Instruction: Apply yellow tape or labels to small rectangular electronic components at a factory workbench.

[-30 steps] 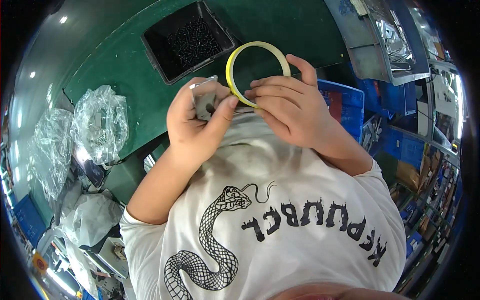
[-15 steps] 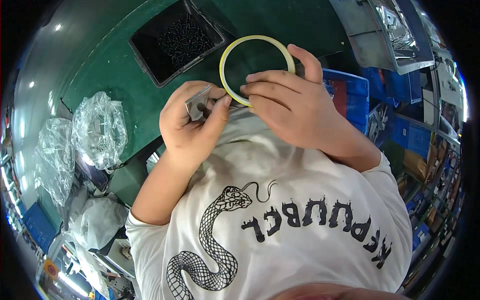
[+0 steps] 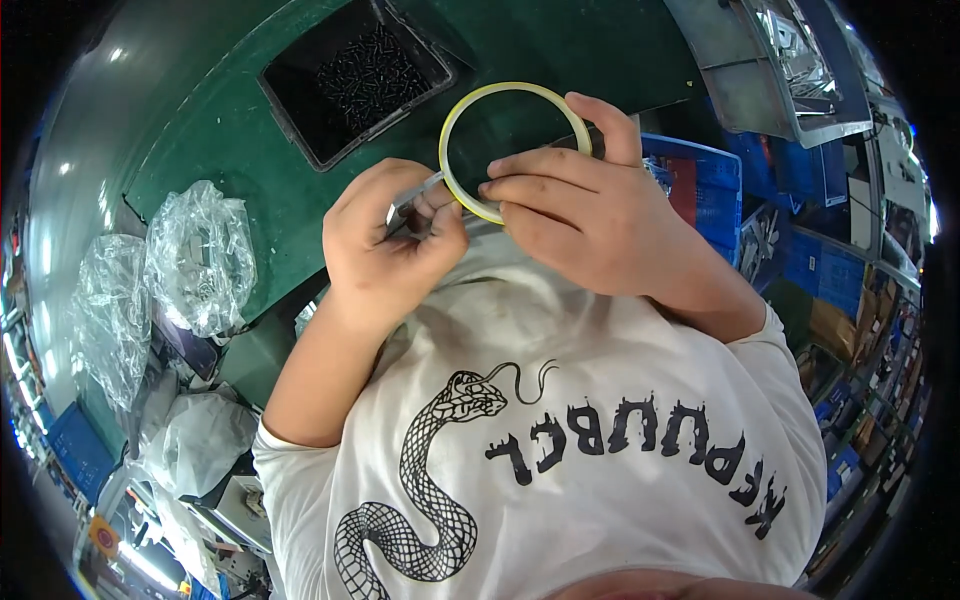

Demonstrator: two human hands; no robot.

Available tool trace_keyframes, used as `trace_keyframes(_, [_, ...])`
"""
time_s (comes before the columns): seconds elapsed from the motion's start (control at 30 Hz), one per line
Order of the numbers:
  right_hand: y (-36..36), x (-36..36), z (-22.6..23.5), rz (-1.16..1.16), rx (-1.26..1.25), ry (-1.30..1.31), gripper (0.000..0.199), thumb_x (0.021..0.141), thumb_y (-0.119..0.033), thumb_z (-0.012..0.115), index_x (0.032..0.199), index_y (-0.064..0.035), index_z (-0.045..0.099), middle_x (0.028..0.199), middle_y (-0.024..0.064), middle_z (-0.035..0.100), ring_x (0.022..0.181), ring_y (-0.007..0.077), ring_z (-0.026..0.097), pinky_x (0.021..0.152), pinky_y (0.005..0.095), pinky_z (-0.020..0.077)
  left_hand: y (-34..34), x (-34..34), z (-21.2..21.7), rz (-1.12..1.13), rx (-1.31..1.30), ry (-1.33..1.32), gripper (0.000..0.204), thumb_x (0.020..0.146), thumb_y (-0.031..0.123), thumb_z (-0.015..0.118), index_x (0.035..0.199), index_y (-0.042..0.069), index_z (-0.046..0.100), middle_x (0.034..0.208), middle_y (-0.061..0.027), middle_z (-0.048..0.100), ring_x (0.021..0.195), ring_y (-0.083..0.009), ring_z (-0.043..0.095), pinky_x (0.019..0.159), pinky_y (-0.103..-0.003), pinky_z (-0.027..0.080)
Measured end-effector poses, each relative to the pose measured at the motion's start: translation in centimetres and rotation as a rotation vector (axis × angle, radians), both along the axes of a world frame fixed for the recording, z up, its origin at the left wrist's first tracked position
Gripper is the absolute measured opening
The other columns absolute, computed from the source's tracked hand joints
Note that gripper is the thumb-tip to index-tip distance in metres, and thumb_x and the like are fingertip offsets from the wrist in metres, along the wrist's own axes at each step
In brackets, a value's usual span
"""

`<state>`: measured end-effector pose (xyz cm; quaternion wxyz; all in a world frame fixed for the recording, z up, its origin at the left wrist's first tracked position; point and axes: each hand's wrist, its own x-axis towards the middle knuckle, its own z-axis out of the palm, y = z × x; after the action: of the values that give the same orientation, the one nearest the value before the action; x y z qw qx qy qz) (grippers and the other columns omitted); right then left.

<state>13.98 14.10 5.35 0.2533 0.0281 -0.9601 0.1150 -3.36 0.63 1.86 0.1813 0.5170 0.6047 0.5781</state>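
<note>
My left hand point(image 3: 375, 250) is closed around a small silver metal bracket point(image 3: 408, 203), gripped between thumb and curled fingers. Its hole, seen a moment ago, is turned out of sight. A narrow yellow-edged tape roll point(image 3: 512, 87), nearly used up to its ring, stands tilted between my hands. My right hand point(image 3: 600, 215) grips the roll's right side, index finger raised outside the ring and other fingers reaching across its lower part. The roll's lower left edge meets the left fingertips and the bracket's end. Whether a strip of tape runs between them is too small to tell.
On the green table point(image 3: 225, 130), a black bin point(image 3: 392, 122) of small black screw-like parts sits beyond my hands. Crumpled clear plastic bags point(image 3: 200, 262) lie left. At right are a blue crate point(image 3: 715, 185) and a grey bin point(image 3: 728, 92) with metal parts.
The bracket has turned in my left hand so that its narrow edge shows. My left thumb has shifted toward the tape roll, which has dipped slightly toward me.
</note>
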Motion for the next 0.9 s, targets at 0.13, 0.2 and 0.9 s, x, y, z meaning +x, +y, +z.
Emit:
trace_keyframes(0.13, [0.0,0.0,0.0,0.02,-0.009,-0.001,0.005,0.08,-0.009,0.068,0.08,-0.0102,0.063,0.097,0.0007,0.072,0.099,0.0175,0.069,0.11,0.057,0.0286,0.1,0.0,0.2,-0.007,0.028,0.039,0.021,0.068,-0.006,0.07,0.087,0.0,0.062,0.077,-0.0072,0.063,0.061,-0.0128,0.057,0.053,-0.023,0.046])
trace_keyframes(0.2, [0.0,-0.1,0.0,0.025,-0.019,-0.002,0.006,0.08,-0.009,0.068,0.08,-0.0102,0.062,0.098,0.001,0.073,0.098,0.0177,0.069,0.11,0.0573,0.0283,0.1,-0.1,0.1,0.002,0.048,0.085,0.02,0.067,-0.005,0.069,0.086,0.0,0.062,0.076,-0.0075,0.063,0.061,-0.0139,0.058,0.054,-0.024,0.047])
trace_keyframes(0.9, [-0.3,-0.8,-0.6,-0.192,-0.119,-0.071,0.022,0.078,-0.006,0.07,0.098,-0.0142,0.072,0.084,-0.001,0.067,0.077,0.0173,0.066,0.101,0.0455,0.0399,-0.7,1.3,0.8,-0.12,-0.199,-0.098,0.014,0.078,0.0,0.069,0.089,0.003,0.06,0.074,-0.0039,0.06,0.064,-0.0123,0.057,0.059,-0.026,0.047])
